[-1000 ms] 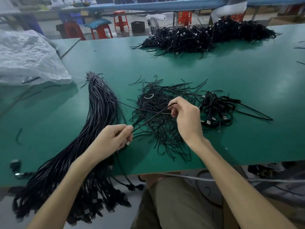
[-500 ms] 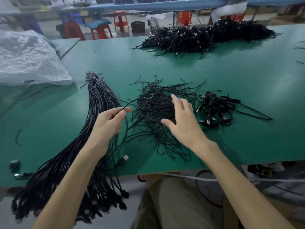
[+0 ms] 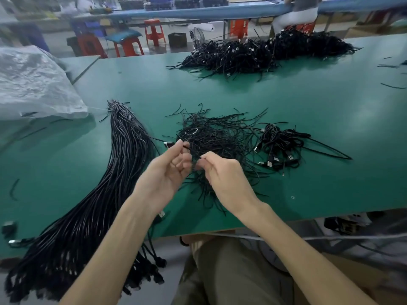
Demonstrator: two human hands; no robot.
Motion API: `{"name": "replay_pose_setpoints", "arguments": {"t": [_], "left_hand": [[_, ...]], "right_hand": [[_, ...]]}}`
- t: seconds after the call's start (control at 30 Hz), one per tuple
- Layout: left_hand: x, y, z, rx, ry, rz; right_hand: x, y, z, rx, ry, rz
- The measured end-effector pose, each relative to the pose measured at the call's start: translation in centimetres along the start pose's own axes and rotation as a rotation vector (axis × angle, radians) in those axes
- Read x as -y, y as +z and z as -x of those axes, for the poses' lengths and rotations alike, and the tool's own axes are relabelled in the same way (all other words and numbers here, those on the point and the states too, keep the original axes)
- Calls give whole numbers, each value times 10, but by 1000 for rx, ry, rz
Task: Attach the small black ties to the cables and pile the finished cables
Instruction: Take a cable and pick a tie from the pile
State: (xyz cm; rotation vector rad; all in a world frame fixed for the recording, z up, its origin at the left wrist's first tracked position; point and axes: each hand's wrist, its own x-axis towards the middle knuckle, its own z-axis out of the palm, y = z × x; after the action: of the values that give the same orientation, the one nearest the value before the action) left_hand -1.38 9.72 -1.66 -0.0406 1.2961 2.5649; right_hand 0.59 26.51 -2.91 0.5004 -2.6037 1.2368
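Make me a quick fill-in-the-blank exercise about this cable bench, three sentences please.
1. The long bundle of black cables lies ___ of the loose heap of thin black ties.
2. The small pile of coiled black cables lies ___ of that heap.
3. The flat table top is coloured ___.
Missing words: left; right; green.

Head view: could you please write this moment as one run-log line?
step: tying | left grip: holds cable near plug | right grip: pinches strand over ties | pile: right of ties | bundle: left
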Motion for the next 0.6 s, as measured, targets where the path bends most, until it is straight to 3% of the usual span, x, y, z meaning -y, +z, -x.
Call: {"name": "replay_pose_setpoints", "arguments": {"t": [0.1,0.17,0.23,0.33,0.4,0.5,0.6], "left_hand": [[14,5,-4,-72,-72,-79],[16,7,-3,-29,-43,-166],[13,10,-2,50,58,-149],[-1,14,5,245,109,97],[-14,13,12,380,110,35],[-27,6,24,594,130,-409],[-15,8,25,683,65,-1181]], "right_hand": [[-2,4,4,68,23,62],[-7,6,7,93,51,41],[-12,7,10,112,45,-24],[-19,6,9,169,47,-158],[-23,2,6,158,68,-267],[-27,-7,-2,-2,119,-381],[-28,-15,-18,-210,139,-397]]}}
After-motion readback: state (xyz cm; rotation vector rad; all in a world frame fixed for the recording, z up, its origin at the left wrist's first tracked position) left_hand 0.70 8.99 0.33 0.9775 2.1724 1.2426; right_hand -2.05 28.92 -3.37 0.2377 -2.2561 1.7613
